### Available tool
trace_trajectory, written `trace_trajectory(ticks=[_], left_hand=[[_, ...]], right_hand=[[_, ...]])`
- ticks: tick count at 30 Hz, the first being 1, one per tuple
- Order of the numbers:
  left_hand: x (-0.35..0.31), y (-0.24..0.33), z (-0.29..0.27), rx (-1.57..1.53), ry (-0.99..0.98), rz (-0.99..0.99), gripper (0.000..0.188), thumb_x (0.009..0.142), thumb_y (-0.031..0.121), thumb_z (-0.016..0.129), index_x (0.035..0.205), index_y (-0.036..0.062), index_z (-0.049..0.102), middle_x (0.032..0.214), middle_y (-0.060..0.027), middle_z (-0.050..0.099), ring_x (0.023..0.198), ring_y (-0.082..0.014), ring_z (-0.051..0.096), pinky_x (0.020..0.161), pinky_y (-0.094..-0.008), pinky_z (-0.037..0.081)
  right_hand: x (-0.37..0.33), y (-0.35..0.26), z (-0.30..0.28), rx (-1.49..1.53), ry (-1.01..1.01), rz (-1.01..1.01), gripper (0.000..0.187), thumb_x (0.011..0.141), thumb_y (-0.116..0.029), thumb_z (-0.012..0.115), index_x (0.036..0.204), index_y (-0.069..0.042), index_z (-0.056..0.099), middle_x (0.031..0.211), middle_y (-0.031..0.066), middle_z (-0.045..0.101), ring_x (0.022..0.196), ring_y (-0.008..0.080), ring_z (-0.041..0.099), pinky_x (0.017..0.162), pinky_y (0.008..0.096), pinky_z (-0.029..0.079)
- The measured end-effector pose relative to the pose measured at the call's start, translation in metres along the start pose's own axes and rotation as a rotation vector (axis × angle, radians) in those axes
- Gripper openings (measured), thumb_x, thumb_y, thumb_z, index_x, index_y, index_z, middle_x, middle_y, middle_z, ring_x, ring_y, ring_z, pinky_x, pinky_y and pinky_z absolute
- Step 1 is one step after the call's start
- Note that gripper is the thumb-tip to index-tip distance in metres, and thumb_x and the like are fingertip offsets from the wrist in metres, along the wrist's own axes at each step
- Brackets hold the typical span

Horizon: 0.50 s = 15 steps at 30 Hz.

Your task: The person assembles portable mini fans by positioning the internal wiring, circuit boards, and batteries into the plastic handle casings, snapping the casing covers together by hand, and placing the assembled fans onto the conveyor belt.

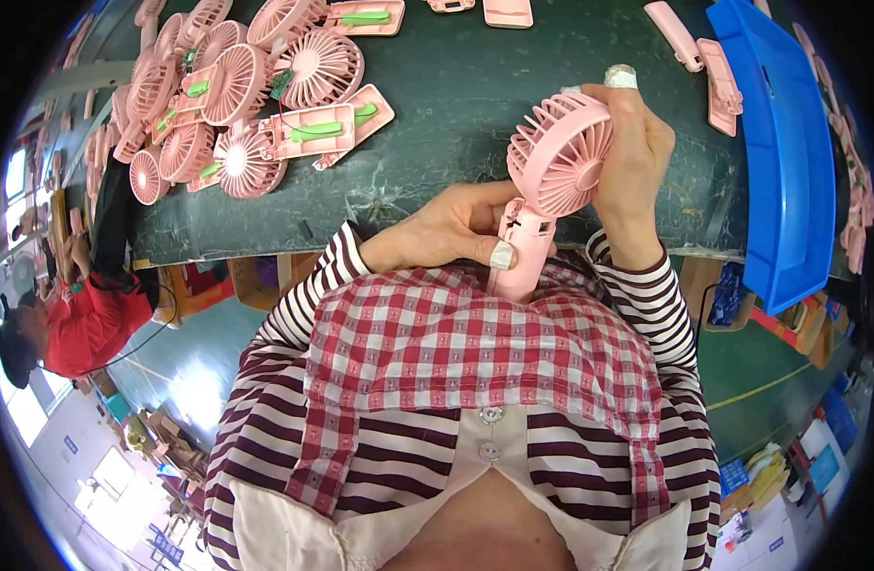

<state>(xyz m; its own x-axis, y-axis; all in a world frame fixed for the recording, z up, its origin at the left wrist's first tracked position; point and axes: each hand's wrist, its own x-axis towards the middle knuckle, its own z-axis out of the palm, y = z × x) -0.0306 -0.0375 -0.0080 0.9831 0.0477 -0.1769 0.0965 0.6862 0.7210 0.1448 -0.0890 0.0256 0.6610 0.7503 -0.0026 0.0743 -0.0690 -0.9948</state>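
Note:
A pink handheld fan (563, 157) is tilted in front of my chest, at the near edge of the dark green table. My left hand (446, 228) is closed round its handle (525, 252), the taped thumb lying along the side. On the fan's round caged head, my right hand (632, 157) grips the right side and rim, with white tape on the fingertips. A small opening shows at the joint between head and handle. The fingers behind the fan are partly hidden.
Several pink fan heads and open handle shells with green parts inside (237, 86) are piled at the back left. A blue tray (789, 181) stands at the right, with pink shell pieces (718, 86) beside it. A person in red (99, 324) works at the far left.

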Motion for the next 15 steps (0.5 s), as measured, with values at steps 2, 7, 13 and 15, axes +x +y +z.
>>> trace_trajectory(ticks=[2, 7, 13, 15], left_hand=[[0.000, 0.000, 0.001, 0.005, 0.020, 0.011, 0.064, 0.073, 0.019, 0.072, 0.125, -0.0017, 0.040, 0.112, -0.0137, 0.056, 0.105, -0.0222, 0.055, 0.093, -0.0353, 0.042], [-0.001, -0.001, 0.000, 0.001, 0.024, 0.046, 0.060, 0.077, 0.014, 0.070, 0.127, -0.0012, 0.040, 0.113, -0.0062, 0.054, 0.101, -0.0125, 0.052, 0.091, -0.0290, 0.041], [0.007, 0.020, -0.005, 0.118, 0.277, 0.255, 0.052, 0.075, 0.007, 0.070, 0.121, -0.0011, 0.046, 0.106, -0.0052, 0.057, 0.095, -0.0118, 0.055, 0.086, -0.0278, 0.045], [0.009, 0.021, -0.010, 0.151, 0.321, 0.300, 0.048, 0.075, 0.003, 0.068, 0.119, -0.0011, 0.047, 0.104, -0.0049, 0.058, 0.093, -0.0114, 0.056, 0.084, -0.0277, 0.046]], right_hand=[[0.001, 0.000, 0.000, -0.009, 0.000, 0.021, 0.040, 0.090, -0.026, 0.044, 0.084, 0.010, 0.062, 0.075, 0.0095, 0.062, 0.065, 0.0117, 0.056, 0.060, 0.0223, 0.044], [0.003, 0.004, -0.001, 0.011, -0.016, -0.025, 0.041, 0.090, -0.028, 0.043, 0.091, 0.009, 0.061, 0.079, 0.0089, 0.062, 0.069, 0.0131, 0.057, 0.062, 0.0226, 0.044], [-0.016, 0.015, -0.001, -0.171, -0.232, 0.035, 0.045, 0.085, -0.037, 0.053, 0.108, 0.002, 0.056, 0.094, 0.0067, 0.059, 0.085, 0.0130, 0.055, 0.069, 0.0254, 0.045], [-0.020, 0.010, 0.005, -0.163, -0.379, 0.172, 0.049, 0.073, -0.033, 0.066, 0.098, 0.008, 0.057, 0.083, 0.0139, 0.061, 0.076, 0.0155, 0.058, 0.064, 0.0283, 0.046]])
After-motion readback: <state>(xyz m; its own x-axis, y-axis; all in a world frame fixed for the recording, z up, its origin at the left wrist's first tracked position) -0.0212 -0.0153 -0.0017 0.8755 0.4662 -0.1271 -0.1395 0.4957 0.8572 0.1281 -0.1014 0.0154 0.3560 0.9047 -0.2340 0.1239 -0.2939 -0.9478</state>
